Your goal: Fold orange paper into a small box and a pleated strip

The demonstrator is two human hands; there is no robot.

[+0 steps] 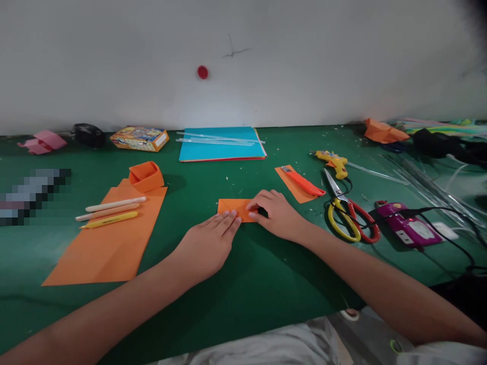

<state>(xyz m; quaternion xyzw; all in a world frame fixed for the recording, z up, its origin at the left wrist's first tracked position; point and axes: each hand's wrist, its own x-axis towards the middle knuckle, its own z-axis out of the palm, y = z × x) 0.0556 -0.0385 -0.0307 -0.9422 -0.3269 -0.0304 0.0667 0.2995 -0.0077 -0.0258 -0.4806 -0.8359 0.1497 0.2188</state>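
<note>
A small folded piece of orange paper (228, 204) lies on the green table (266, 294) in front of me, a crease line showing on its left part. My left hand (209, 238) rests flat with its fingers stretched over the paper's lower left edge. At the right end, my right hand (277, 215) has thumb and fingertips curled together onto the paper, which they partly hide. To the left, a folded orange paper box (146, 176) sits on larger orange sheets (125, 253).
Pens (110, 219) lie on the orange sheets. A red utility knife (304, 183), scissors (344, 210), a yellow glue gun (333, 161) and a purple power adapter (407, 225) with black cables stand right. Blue paper (216, 152) and a small box (140, 138) lie along the wall.
</note>
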